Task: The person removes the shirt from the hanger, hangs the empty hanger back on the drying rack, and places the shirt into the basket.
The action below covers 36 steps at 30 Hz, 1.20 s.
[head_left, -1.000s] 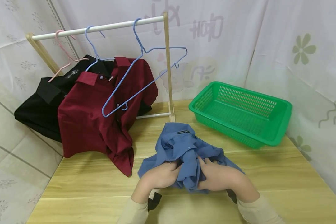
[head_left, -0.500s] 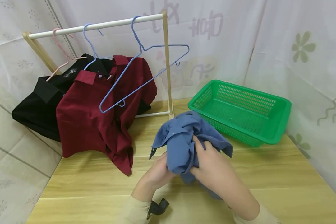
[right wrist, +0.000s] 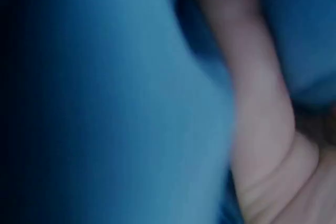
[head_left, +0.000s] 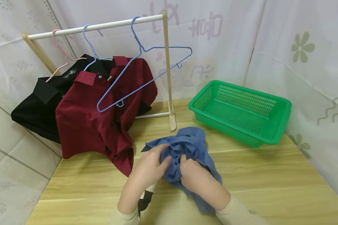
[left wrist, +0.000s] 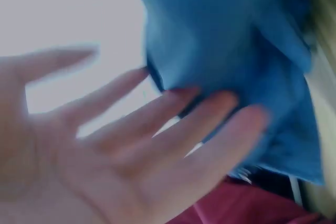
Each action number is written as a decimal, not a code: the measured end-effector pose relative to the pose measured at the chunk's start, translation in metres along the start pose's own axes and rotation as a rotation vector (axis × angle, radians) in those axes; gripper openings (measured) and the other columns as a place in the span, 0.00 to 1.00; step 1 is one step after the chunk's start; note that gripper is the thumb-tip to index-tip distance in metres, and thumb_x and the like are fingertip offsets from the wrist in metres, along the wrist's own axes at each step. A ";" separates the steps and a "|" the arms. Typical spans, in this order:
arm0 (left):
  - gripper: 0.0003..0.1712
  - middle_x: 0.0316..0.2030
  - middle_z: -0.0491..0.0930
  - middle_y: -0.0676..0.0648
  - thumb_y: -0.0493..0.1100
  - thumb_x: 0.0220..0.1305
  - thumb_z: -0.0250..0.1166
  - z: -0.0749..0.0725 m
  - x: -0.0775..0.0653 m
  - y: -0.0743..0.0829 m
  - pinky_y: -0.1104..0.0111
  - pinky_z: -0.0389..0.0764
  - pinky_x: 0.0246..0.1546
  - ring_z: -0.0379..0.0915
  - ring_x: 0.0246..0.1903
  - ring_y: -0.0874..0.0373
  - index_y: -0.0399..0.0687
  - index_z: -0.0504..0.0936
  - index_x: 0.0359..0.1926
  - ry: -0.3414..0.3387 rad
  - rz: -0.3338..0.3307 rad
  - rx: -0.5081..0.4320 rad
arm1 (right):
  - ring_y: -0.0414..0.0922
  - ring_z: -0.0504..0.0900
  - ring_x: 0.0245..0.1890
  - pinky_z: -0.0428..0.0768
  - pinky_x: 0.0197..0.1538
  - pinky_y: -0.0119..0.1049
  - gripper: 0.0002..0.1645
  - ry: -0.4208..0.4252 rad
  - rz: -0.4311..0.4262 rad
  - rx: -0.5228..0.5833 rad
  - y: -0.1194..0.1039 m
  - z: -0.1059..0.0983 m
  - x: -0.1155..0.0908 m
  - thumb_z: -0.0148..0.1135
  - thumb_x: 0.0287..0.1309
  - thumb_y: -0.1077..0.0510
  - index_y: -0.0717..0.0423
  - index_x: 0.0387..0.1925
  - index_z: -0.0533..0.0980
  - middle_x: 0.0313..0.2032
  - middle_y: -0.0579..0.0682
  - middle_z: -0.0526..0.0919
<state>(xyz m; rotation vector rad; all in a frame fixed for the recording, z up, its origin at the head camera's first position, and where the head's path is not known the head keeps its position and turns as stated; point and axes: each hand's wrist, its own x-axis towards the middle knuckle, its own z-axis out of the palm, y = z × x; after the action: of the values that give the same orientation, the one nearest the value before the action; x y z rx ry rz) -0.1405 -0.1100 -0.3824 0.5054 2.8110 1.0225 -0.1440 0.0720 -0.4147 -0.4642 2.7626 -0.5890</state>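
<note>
A blue shirt lies bunched up on the wooden table in the head view. My right hand grips it, with the fingers curled into the folds and partly hidden by cloth. Blue fabric fills the right wrist view around my right thumb. At the shirt's left side is my left hand, its fingers and thumb spread apart. The left wrist view, blurred, has this left hand with extended fingers beside the blue cloth; whether the fingertips touch it, I cannot tell.
A rack at the back left carries a black shirt and a dark red shirt on hangers, plus a bare blue hanger. A green basket stands at the back right. Patterned curtains surround the wooden table.
The blue shirt was lifted and turned, then came down nearer me. My left hand has come out from under the cloth and spread its fingers; my right hand still holds the shirt.
</note>
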 end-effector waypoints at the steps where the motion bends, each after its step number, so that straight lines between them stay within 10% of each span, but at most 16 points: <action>1: 0.38 0.74 0.73 0.36 0.48 0.71 0.71 0.001 -0.001 0.003 0.46 0.77 0.70 0.71 0.74 0.39 0.46 0.71 0.77 -0.084 0.004 0.026 | 0.50 0.86 0.27 0.81 0.29 0.40 0.41 -0.012 -0.021 0.018 0.000 0.001 0.000 0.68 0.61 0.70 0.83 0.71 0.63 0.37 0.70 0.86; 4: 0.64 0.82 0.54 0.31 0.55 0.57 0.83 0.010 -0.003 0.011 0.44 0.71 0.75 0.52 0.81 0.31 0.51 0.54 0.85 -0.339 0.004 0.123 | 0.46 0.79 0.20 0.74 0.24 0.37 0.41 -0.089 -0.083 0.099 0.003 -0.003 -0.004 0.65 0.64 0.69 0.85 0.72 0.59 0.30 0.64 0.84; 7: 0.80 0.84 0.47 0.30 0.62 0.46 0.87 0.024 0.000 0.016 0.45 0.72 0.75 0.45 0.82 0.26 0.50 0.43 0.87 -0.442 -0.013 0.240 | 0.42 0.70 0.17 0.69 0.25 0.35 0.42 -0.198 -0.115 0.184 0.013 -0.012 -0.007 0.60 0.69 0.65 0.81 0.76 0.56 0.24 0.52 0.77; 11: 0.89 0.83 0.50 0.30 0.75 0.42 0.83 0.040 0.010 0.020 0.40 0.74 0.71 0.48 0.81 0.25 0.46 0.34 0.87 -0.456 -0.031 0.363 | 0.45 0.82 0.28 0.79 0.34 0.36 0.44 -0.307 -0.096 0.370 0.026 -0.021 -0.008 0.56 0.74 0.60 0.74 0.81 0.51 0.37 0.55 0.84; 15: 0.89 0.82 0.55 0.31 0.84 0.40 0.77 0.052 0.021 0.022 0.30 0.70 0.69 0.51 0.81 0.26 0.46 0.37 0.87 -0.406 -0.073 0.558 | 0.60 0.85 0.59 0.88 0.56 0.50 0.50 -0.451 -0.018 0.841 0.033 -0.019 -0.011 0.53 0.73 0.64 0.71 0.83 0.37 0.63 0.68 0.78; 18: 0.87 0.81 0.61 0.35 0.84 0.40 0.76 0.060 0.024 0.022 0.28 0.65 0.70 0.54 0.81 0.31 0.47 0.41 0.87 -0.341 -0.103 0.737 | 0.61 0.74 0.72 0.78 0.69 0.62 0.55 -0.517 0.011 1.133 0.034 -0.016 -0.016 0.53 0.72 0.66 0.70 0.82 0.28 0.49 0.58 0.80; 20: 0.81 0.80 0.64 0.37 0.80 0.46 0.77 0.063 0.026 0.019 0.28 0.65 0.71 0.57 0.81 0.35 0.49 0.44 0.87 -0.307 -0.097 0.834 | 0.63 0.70 0.75 0.73 0.72 0.64 0.55 -0.521 -0.019 1.191 0.032 -0.020 -0.022 0.53 0.74 0.64 0.70 0.82 0.27 0.57 0.67 0.79; 23: 0.67 0.80 0.66 0.41 0.70 0.59 0.74 0.062 0.029 0.011 0.31 0.67 0.71 0.59 0.81 0.38 0.53 0.47 0.87 -0.302 -0.047 0.896 | 0.62 0.75 0.72 0.79 0.70 0.56 0.52 -0.462 -0.111 1.052 0.026 -0.034 -0.033 0.57 0.78 0.57 0.67 0.84 0.35 0.72 0.74 0.69; 30: 0.56 0.78 0.68 0.47 0.52 0.64 0.77 0.040 0.023 -0.012 0.42 0.76 0.70 0.63 0.79 0.42 0.62 0.56 0.85 -0.375 0.182 0.947 | 0.63 0.73 0.75 0.79 0.69 0.61 0.52 0.087 -0.291 0.139 0.018 -0.058 -0.033 0.74 0.67 0.44 0.50 0.83 0.59 0.83 0.61 0.57; 36: 0.47 0.77 0.71 0.52 0.47 0.65 0.76 0.023 0.017 -0.020 0.47 0.76 0.72 0.63 0.79 0.47 0.68 0.65 0.81 -0.444 0.363 0.938 | 0.66 0.41 0.86 0.43 0.74 0.84 0.79 -0.061 -0.229 -0.287 0.043 -0.037 -0.008 0.82 0.45 0.28 0.43 0.87 0.46 0.87 0.60 0.36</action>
<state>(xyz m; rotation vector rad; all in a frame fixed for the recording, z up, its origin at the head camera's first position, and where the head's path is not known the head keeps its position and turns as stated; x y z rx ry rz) -0.1571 -0.1046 -0.4124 1.1665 2.6430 -0.4443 -0.1595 0.1252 -0.3996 -0.8560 2.7644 -0.2185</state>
